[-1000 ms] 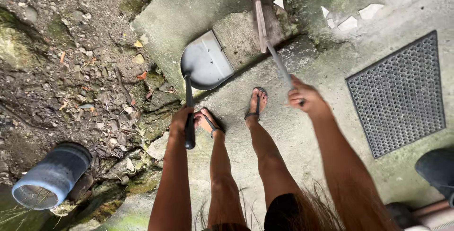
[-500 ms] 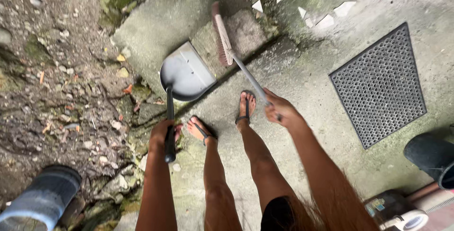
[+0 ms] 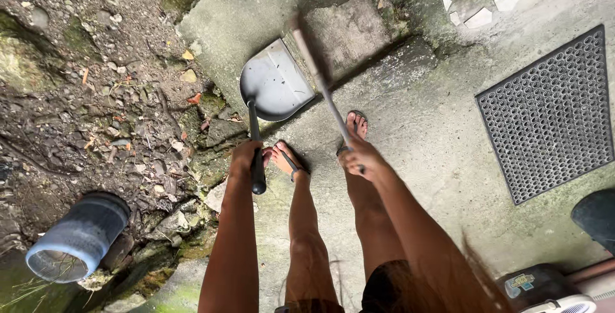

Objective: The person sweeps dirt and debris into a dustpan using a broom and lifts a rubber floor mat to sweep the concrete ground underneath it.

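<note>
My left hand (image 3: 246, 159) grips the black handle of a grey metal dustpan (image 3: 274, 82), whose pan rests on the concrete ahead of my feet. My right hand (image 3: 360, 158) holds the thin metal handle of a broom (image 3: 314, 63). The broom's head is blurred and sits just right of the dustpan on the concrete slab. My two feet in dark sandals (image 3: 289, 159) stand between the hands.
A black rubber grid mat (image 3: 551, 114) lies on the concrete at right. A blue-grey pipe (image 3: 77, 239) sticks out at the lower left beside stony dirt and mossy rocks. White tile shards (image 3: 487, 8) lie at the top right. Dark containers (image 3: 596, 214) stand at the bottom right.
The broom head has swung left toward the dustpan's mouth. The dustpan stays on the concrete; the view has shifted slightly.
</note>
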